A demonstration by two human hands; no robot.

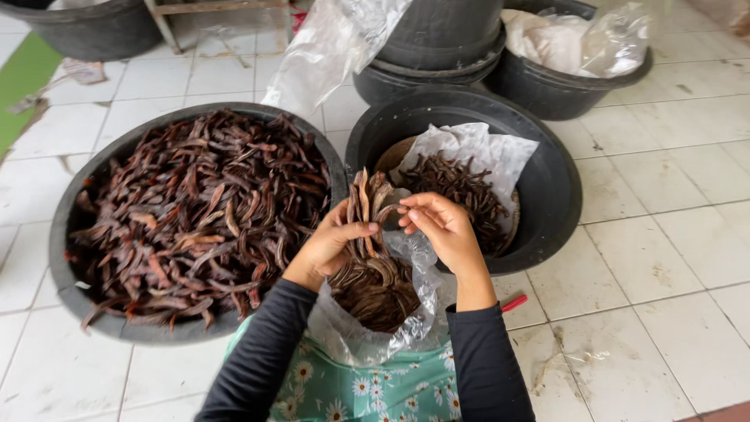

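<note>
Your left hand [328, 246] is closed around a bunch of brown dried pods [369, 205], thumb laid across their front and fingers wrapped behind, so the bunch stands nearly upright. Its long axis runs from your lap away from you, the free tips fanning out toward the far black tub [558, 187] and the lower ends dipping down toward the mouth of the clear plastic bag [418, 312] in your lap.

Your right hand [444, 230] sits just right of the bunch, fingers curled narrow, the fingertips [408, 216] pinching at the upper right side of the pods. The two hands are close together, with the bunch between them.

The bag rests on your green flowered apron [367, 391] and already holds a coil of darker pods [375, 293], lying curved and roughly crosswise inside it, beneath the upright bunch.

To your left a wide black basin [70, 297] is heaped with loose reddish-brown pods [195, 211], lying every which way. The far tub, just beyond your hands, has a white paper lining [484, 152] and a smaller pile of dark pods [461, 191] on it. Behind it are stacked black buckets [437, 47] and another tub with a plastic sheet [578, 39], all on the white tiled floor [664, 258].
</note>
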